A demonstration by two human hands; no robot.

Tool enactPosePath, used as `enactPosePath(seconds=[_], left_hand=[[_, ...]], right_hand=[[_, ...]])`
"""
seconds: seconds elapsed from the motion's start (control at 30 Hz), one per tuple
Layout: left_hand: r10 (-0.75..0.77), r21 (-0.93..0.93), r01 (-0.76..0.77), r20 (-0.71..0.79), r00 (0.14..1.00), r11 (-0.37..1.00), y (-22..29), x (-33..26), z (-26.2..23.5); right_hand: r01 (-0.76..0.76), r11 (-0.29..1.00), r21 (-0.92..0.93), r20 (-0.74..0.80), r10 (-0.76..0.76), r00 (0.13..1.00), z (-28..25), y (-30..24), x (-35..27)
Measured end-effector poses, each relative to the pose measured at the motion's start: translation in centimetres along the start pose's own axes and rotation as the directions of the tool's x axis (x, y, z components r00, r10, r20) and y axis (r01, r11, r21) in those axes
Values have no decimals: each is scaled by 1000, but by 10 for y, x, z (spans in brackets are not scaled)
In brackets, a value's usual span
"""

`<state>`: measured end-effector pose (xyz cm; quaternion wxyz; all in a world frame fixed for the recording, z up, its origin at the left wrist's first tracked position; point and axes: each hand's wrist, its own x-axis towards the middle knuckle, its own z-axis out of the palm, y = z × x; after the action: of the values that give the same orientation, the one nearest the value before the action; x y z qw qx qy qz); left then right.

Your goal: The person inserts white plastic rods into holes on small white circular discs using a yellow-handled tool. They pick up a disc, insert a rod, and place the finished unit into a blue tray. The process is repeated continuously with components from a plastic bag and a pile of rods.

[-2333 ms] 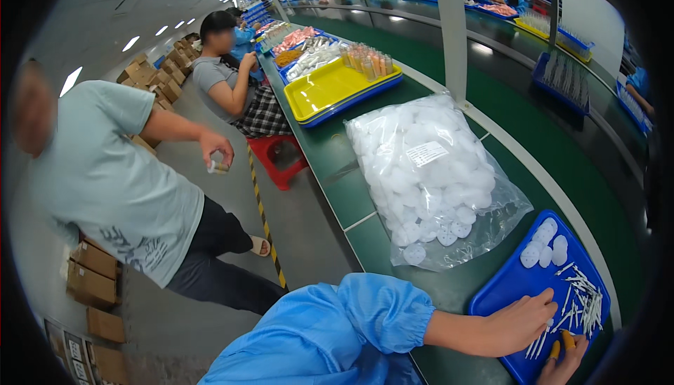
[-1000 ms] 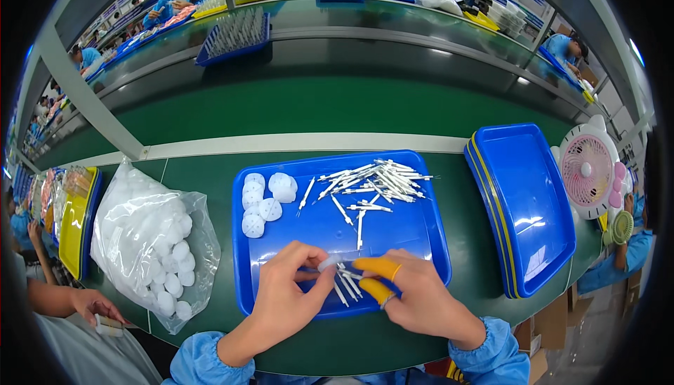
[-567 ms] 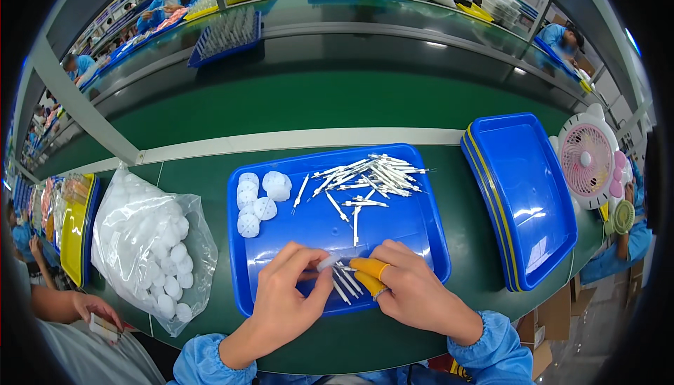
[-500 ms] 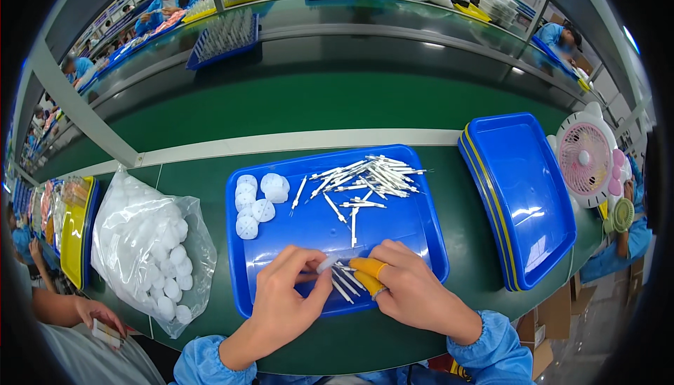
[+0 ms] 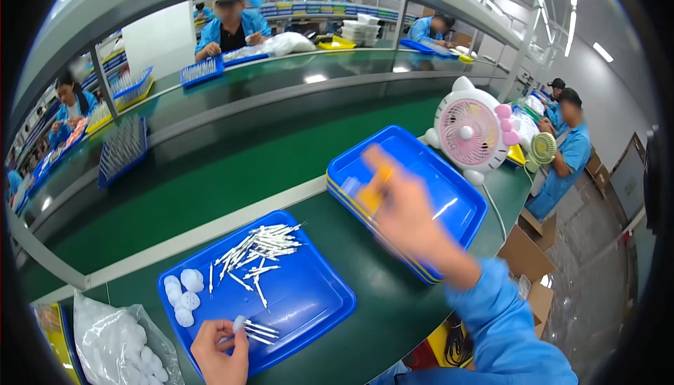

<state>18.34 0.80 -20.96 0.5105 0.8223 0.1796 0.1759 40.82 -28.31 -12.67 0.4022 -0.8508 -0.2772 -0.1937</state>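
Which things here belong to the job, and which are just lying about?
Likely in use:
white cap in the left hand
white sticks
loose white caps
blue work tray
bag of white pieces
possibly the stacked trays behind the blurred right hand

Likely lying about:
pink-and-white fan
small green fan
cardboard boxes

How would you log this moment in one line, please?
left hand: holding white cap | right hand: blurred, over tray stack | blue tray: white sticks, loose caps
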Motion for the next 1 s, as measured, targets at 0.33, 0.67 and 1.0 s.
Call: enactPosePath(seconds=[0.33, 0.67, 1.0], left_hand=[[73, 14, -73, 18, 997, 997, 1, -2, 6], [4, -165, -3, 8, 1000, 986, 1, 0, 10], [110, -135, -100, 69, 992, 986, 12, 0, 6]], right_hand=[[-649, 687, -327, -266, 592, 760, -209, 203, 236], [-62, 998, -13, 108, 63, 992, -77, 81, 129], [42, 898, 438, 522, -292, 802, 84, -92, -81]])
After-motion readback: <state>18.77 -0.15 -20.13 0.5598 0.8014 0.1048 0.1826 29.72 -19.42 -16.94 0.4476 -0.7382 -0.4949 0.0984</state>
